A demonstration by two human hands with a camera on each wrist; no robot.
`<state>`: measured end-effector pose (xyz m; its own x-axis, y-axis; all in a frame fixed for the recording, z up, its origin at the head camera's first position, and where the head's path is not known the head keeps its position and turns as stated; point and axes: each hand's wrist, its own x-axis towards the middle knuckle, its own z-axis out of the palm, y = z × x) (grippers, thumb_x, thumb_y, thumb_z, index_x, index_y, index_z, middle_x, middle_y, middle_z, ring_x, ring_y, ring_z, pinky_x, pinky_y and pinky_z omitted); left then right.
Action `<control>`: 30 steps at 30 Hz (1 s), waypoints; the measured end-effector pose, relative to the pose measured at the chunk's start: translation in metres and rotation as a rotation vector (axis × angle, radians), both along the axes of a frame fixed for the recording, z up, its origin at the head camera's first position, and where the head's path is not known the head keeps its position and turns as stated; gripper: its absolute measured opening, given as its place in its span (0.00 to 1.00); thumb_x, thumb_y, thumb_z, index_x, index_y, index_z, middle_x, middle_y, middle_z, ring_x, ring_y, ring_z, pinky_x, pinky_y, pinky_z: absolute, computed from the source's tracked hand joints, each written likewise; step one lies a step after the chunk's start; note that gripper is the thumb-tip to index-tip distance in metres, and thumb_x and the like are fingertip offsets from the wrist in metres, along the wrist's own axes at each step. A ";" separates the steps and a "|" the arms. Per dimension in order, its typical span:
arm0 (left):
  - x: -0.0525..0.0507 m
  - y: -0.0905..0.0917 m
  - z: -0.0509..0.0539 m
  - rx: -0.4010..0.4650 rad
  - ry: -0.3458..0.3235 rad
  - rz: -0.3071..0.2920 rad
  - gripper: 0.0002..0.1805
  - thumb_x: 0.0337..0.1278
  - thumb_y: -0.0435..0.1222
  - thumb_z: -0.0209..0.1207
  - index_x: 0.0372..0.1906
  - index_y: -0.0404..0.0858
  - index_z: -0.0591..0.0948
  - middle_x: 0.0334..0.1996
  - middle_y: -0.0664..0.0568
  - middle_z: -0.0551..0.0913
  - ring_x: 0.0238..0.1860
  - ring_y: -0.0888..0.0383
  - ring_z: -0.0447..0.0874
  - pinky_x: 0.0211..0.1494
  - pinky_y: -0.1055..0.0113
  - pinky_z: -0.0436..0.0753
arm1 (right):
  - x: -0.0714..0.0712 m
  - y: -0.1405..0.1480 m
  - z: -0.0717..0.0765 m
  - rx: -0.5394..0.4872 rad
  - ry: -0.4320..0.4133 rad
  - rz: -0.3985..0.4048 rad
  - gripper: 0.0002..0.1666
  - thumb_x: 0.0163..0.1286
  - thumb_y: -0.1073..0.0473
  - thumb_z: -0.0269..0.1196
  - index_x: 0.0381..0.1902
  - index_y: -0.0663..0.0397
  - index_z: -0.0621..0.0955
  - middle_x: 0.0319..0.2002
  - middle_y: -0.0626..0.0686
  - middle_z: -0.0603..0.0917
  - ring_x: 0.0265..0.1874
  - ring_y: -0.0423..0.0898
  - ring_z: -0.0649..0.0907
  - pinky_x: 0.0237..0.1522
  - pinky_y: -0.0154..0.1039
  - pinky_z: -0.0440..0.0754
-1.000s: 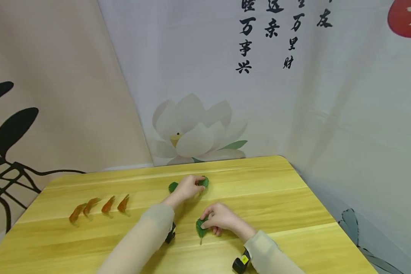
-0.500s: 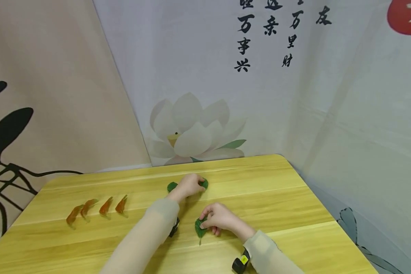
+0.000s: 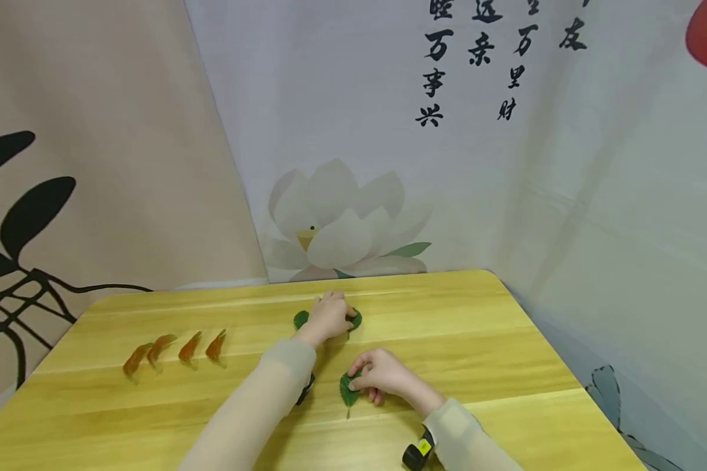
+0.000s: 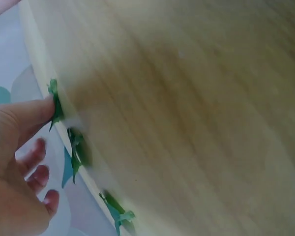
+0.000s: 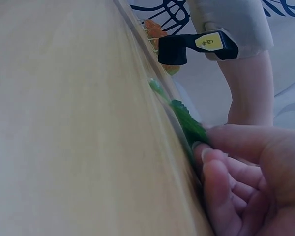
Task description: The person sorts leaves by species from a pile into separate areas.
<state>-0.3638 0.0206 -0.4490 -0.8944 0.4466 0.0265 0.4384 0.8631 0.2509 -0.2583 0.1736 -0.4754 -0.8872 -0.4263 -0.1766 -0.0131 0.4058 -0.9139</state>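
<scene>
My left hand [image 3: 328,316] is at the table's far side, its thumb and index finger pinching a green leaf [image 3: 355,319]. In the left wrist view the thumb meets that leaf, the other fingers are loosely curled, and two more green leaves [image 4: 76,151] lie in line beside it. One green leaf [image 3: 300,318] shows left of the left hand in the head view. Nearer the front, my right hand [image 3: 384,376] pinches a serrated green leaf [image 3: 348,390] between thumb and index finger. The right wrist view shows this leaf [image 5: 188,123] with its stem pointing away from the hand.
Several orange-brown leaf-like pieces [image 3: 190,348] lie in a row on the table's left side. The yellow wooden table [image 3: 477,340] ends at a printed cloth backdrop [image 3: 342,131]. A black wrist camera [image 3: 415,454] sits under the right sleeve.
The left hand has shifted slightly, its knuckles a little higher, while staying at the far leaf. The right hand still holds its leaf. The head view has swayed a little.
</scene>
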 end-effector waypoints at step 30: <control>-0.006 -0.003 -0.012 -0.016 0.015 0.086 0.18 0.50 0.50 0.70 0.49 0.56 0.87 0.53 0.61 0.82 0.61 0.48 0.63 0.58 0.46 0.57 | -0.096 0.049 0.012 -0.011 0.038 -0.291 0.10 0.63 0.68 0.65 0.43 0.61 0.82 0.25 0.51 0.76 0.12 0.41 0.65 0.15 0.35 0.65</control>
<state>-0.3703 0.0174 -0.4608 -0.9289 0.3689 0.0332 0.3662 0.9015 0.2308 -0.3544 0.2227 -0.4634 -0.9784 -0.1542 -0.1380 0.0686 0.3875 -0.9193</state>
